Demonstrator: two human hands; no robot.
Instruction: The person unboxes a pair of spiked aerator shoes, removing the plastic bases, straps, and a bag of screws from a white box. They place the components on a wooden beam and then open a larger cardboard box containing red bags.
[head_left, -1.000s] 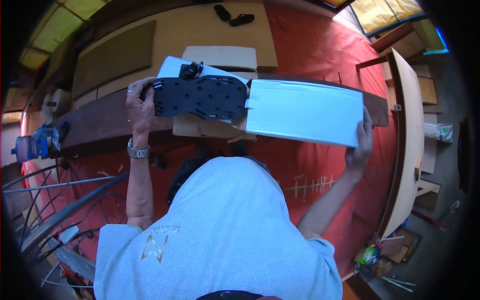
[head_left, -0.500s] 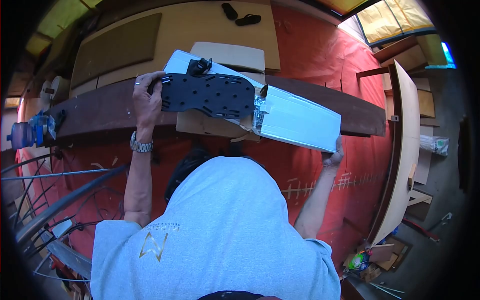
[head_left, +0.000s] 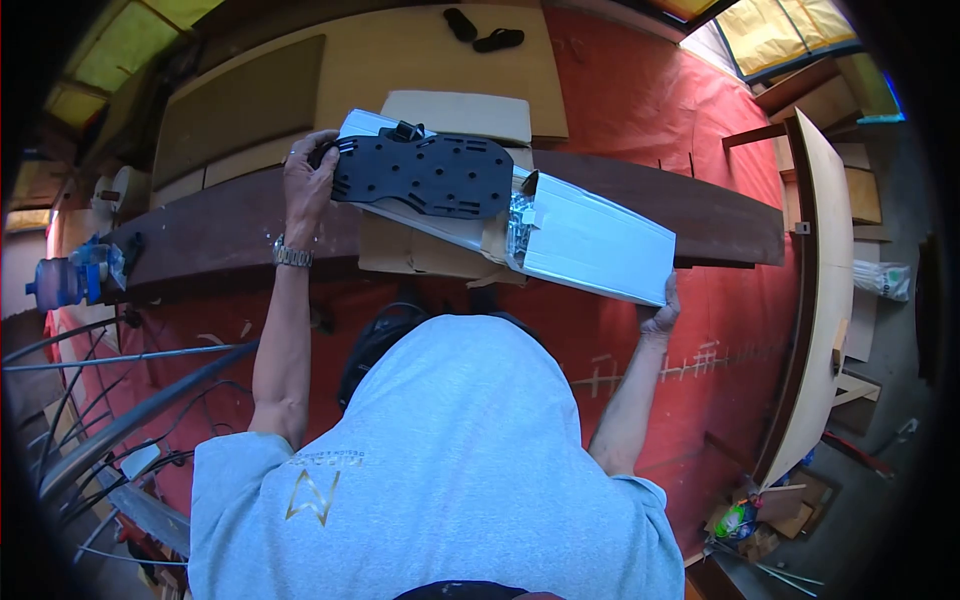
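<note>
My left hand (head_left: 312, 178) is closed round the left end of a black spiked shoe sole (head_left: 420, 178), its face dotted with small holes or studs. A black strap or buckle (head_left: 404, 131) shows at its upper edge. Against the lower right end of a long white box (head_left: 598, 238) rests my right hand (head_left: 662, 308), fingers curled on the corner and partly hidden. The box's torn opening exposes many small metal pieces (head_left: 519, 222), likely spikes or screws. The sole overlaps the box's left part. Brown cardboard (head_left: 430, 258) lies underneath.
A long dark brown board (head_left: 660, 200) runs crosswise beneath the box. Black slippers (head_left: 498, 39) lie on a wooden panel at the back. Metal rods (head_left: 150, 410) stick up at left, beside a blue water bottle (head_left: 52, 284). A tall wooden panel (head_left: 820, 290) stands at right.
The black sole has shifted slightly and turned so its right end sits lower relative to its left. My left hand moved up and right a little. The white box stays nearly in place.
</note>
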